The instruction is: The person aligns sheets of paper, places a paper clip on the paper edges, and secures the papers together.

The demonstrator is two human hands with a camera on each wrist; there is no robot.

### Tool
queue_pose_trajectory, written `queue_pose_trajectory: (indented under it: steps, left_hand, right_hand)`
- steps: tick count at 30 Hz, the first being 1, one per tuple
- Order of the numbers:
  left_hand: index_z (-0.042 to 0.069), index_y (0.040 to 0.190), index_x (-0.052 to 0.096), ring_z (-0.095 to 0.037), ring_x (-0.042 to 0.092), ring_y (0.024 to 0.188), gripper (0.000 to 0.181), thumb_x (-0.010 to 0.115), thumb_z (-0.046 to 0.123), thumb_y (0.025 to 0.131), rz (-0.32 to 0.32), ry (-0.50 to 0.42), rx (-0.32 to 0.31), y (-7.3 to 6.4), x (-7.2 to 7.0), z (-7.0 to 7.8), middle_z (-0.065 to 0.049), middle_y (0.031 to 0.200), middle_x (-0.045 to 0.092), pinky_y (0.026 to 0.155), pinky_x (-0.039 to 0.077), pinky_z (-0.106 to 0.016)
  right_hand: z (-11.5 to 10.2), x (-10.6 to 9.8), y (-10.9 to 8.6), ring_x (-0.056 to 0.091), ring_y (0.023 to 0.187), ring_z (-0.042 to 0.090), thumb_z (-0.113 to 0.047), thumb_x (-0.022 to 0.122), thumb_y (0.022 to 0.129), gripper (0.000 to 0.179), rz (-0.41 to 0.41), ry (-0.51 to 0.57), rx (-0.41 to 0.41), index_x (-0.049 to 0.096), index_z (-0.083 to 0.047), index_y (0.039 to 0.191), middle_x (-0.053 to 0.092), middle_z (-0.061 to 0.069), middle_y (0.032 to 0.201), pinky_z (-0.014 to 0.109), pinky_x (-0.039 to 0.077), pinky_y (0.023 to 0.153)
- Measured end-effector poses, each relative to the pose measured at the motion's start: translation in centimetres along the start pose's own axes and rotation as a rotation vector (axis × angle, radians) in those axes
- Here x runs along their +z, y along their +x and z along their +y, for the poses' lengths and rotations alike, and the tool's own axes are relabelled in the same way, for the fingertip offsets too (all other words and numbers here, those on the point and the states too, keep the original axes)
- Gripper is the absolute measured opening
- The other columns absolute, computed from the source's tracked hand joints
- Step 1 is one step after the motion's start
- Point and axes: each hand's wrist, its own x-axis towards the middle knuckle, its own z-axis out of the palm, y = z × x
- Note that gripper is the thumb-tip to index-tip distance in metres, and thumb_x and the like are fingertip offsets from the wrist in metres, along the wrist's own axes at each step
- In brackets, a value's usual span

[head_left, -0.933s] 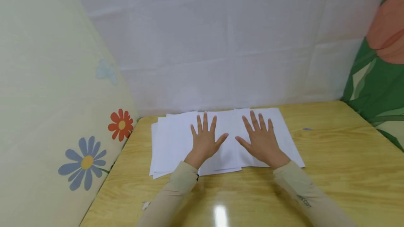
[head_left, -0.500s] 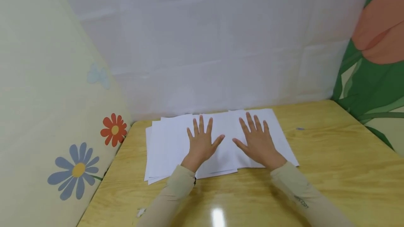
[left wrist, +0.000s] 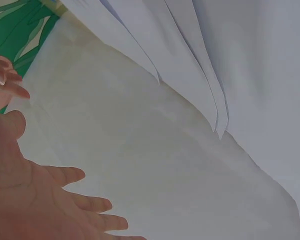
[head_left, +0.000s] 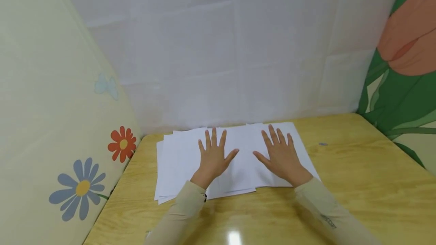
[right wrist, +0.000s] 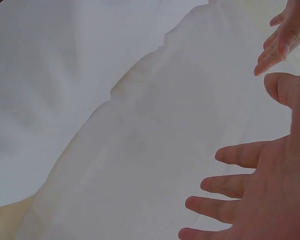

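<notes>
Several overlapping white paper sheets lie in a row at the back of the wooden table. My left hand hovers over the middle of the sheets, fingers straight and spread. Farther right, my right hand is held over the right-hand sheet in the same way. Both wrist views show a gap between the palms and the paper, and neither hand holds anything. In the left wrist view the edges of several sheets overlap. The right wrist view has the right palm with its fingers apart.
A white cloth hangs behind the table. On the left stands a cream wall panel with flowers, and on the right a panel with green leaves. A small bluish scrap lies right of the sheets.
The camera view has shifted a little. My hands have moved slightly apart, still spread above the sheets. The sheets keep their arrangement.
</notes>
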Motion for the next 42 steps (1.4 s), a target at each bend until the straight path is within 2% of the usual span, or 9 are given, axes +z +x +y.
queue_pose_trajectory:
  steps: [5,12,18,24,32,42]
  left_hand:
    - [0.014,0.154,0.023,-0.045,0.004,0.143,0.078,0.041,0.062,0.094,0.027,0.029,0.013,0.0,-0.4,-0.7,-0.023,0.158,0.009,0.109,0.009,-0.067]
    - [0.015,0.154,0.022,-0.043,0.000,0.144,0.079,0.040,0.063,0.094,0.026,0.063,0.035,0.1,-0.6,-2.0,-0.022,0.158,0.006,0.109,0.006,-0.066]
    - [0.017,0.155,0.018,-0.042,0.000,0.144,0.080,0.041,0.063,0.094,0.013,0.130,0.059,-0.2,-1.2,-3.7,-0.020,0.159,0.004,0.110,0.006,-0.065]
    - [0.015,0.154,0.022,-0.043,0.004,0.144,0.079,0.043,0.062,0.094,0.023,0.159,0.054,-0.7,-1.8,-5.3,-0.021,0.158,0.008,0.110,0.007,-0.065]
    - [0.012,0.153,0.024,-0.047,0.013,0.142,0.076,0.043,0.058,0.096,0.036,0.184,0.008,-1.4,-1.3,-6.9,-0.025,0.156,0.014,0.108,0.013,-0.067]
    - [0.008,0.152,0.024,-0.050,0.019,0.138,0.074,0.043,0.054,0.097,0.038,0.138,-0.095,-1.5,-0.6,-9.4,-0.029,0.153,0.020,0.107,0.016,-0.068]
  right_hand:
    - [0.1,-0.3,-0.1,0.033,0.133,0.047,-0.046,0.059,0.092,0.073,-0.003,0.005,-0.003,0.041,0.003,0.142,0.032,0.029,0.148,0.065,0.024,0.104]
    - [0.3,-0.4,0.1,0.032,0.134,0.047,-0.047,0.058,0.092,0.074,-0.002,0.007,0.000,0.040,0.003,0.143,0.032,0.029,0.148,0.065,0.024,0.105]
    - [0.8,-0.6,0.0,0.031,0.134,0.047,-0.046,0.057,0.092,0.075,-0.010,0.037,0.003,0.035,0.001,0.146,0.030,0.029,0.149,0.065,0.022,0.105]
    - [1.9,-0.9,0.1,0.032,0.133,0.047,-0.046,0.057,0.093,0.075,-0.006,0.016,0.014,0.036,0.004,0.145,0.031,0.030,0.148,0.064,0.023,0.106]
    - [3.0,-0.7,0.1,0.030,0.133,0.048,-0.047,0.053,0.096,0.073,-0.053,0.030,0.048,0.034,0.004,0.145,0.030,0.030,0.149,0.065,0.021,0.106]
    - [4.2,0.1,0.3,0.034,0.130,0.049,-0.049,0.047,0.098,0.072,-0.066,0.081,0.065,0.034,0.005,0.144,0.035,0.032,0.144,0.066,0.027,0.102]
